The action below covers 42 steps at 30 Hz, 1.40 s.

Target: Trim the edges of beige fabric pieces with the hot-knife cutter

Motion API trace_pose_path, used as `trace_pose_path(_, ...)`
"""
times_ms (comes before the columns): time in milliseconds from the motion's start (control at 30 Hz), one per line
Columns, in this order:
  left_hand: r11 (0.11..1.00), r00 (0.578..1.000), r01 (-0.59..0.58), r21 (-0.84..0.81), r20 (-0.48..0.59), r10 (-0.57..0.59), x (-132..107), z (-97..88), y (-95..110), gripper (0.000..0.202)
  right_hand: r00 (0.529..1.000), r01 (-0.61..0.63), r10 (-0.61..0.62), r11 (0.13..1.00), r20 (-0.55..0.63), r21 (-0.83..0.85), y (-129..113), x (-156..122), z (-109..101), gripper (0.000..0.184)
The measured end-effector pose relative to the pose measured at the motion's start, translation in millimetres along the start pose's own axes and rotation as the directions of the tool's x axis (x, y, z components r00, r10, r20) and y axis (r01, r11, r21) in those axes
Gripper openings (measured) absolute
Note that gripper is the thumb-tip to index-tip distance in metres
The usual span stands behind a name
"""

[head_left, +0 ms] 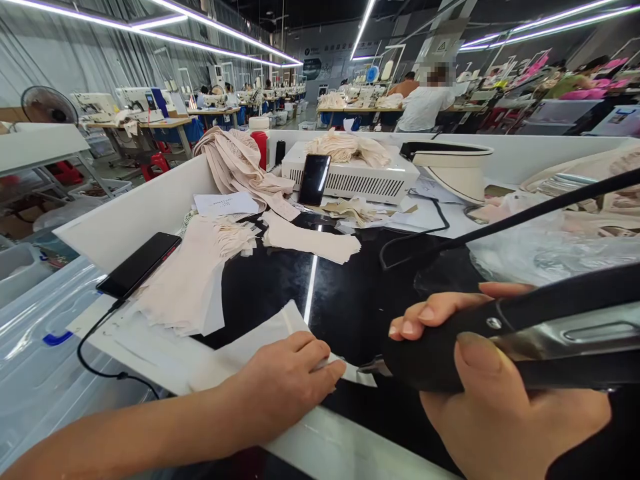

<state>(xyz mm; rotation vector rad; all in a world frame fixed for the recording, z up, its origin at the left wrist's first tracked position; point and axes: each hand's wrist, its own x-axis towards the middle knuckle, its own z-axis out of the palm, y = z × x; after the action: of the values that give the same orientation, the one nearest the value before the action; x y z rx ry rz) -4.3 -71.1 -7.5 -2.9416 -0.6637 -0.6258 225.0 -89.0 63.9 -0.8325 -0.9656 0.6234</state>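
My left hand (295, 367) is closed on a thin whitish fabric piece (273, 327), its thumb and fingers pinched together at the near edge. The fabric lies partly on the glossy black plate (350, 293), and its narrow end reaches right past my fingertips. My right hand (490, 400) is wrapped round a black hand tool (430, 353) with a metal lever along its body. The tool's pointed metal tip (375, 366) is at the end of the fabric strip; whether it touches I cannot tell. A cream fabric piece (310, 239) lies farther back on the plate.
Left are a fanned stack of pale fabric pieces (190, 273) and a black phone (140, 263) with a cable. Behind stand another phone (314, 180) and a white vented box (350, 175). A black cord (500, 230) crosses at right, near clear plastic bags (550, 250).
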Motion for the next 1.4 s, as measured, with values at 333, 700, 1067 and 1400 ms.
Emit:
trace_pose_path(333,0.996,0.994,0.024,-0.081,-0.101,-0.032,-10,7.9,3,0.026,0.995,0.085,-0.081,0.993,-0.059,0.082,10,0,13,0.040)
trace_pose_path(700,0.992,0.997,0.044,-0.117,-0.058,-0.051,-7,4.7,10,0.027,0.992,0.129,-0.129,0.990,-0.017,0.056,17,1,26,0.036)
trace_pose_path(1067,0.997,0.978,0.062,-0.045,-0.196,-0.069,-4,5.3,12,0.023,0.993,0.120,-0.119,0.990,-0.018,0.070,20,5,35,0.036)
trace_pose_path(1400,0.998,0.992,0.065,-0.024,-0.108,-0.068,-3,7.7,12,0.016,0.990,0.138,-0.137,0.987,-0.010,0.077,27,7,38,0.044)
